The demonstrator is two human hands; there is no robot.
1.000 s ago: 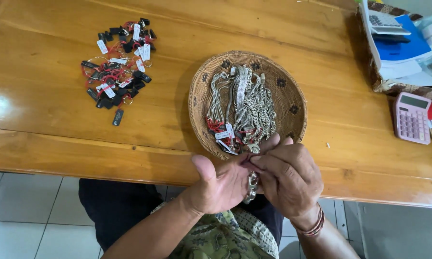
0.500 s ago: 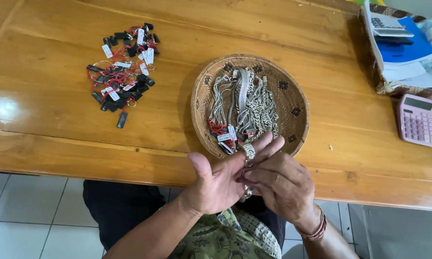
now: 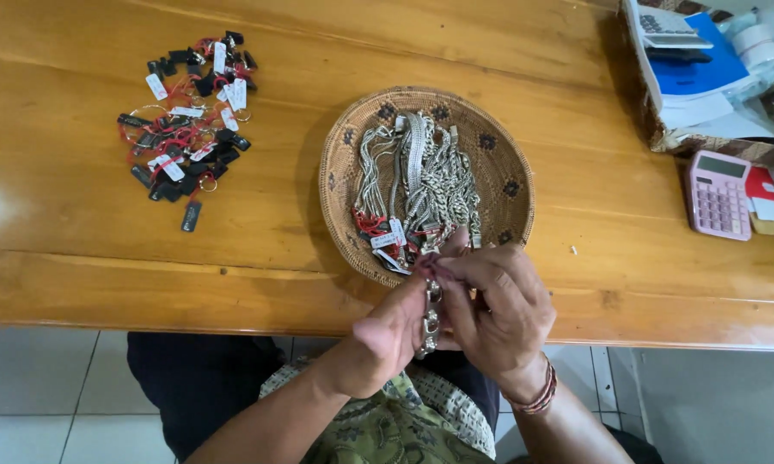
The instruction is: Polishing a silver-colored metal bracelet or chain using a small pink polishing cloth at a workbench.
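Chunky silver chain bracelet [image 3: 430, 320] hangs at the wooden table's [image 3: 77, 275] near edge, pinched by fingers of both the left hand [image 3: 393, 337] and right hand [image 3: 500, 314], just below the round woven basket [image 3: 509, 185] of silver chains.

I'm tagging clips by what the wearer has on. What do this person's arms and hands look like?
Both forearms are bare, no sleeves or gloves. The right hand has a reddish beaded bracelet at its wrist. The left hand shows no jewellery.
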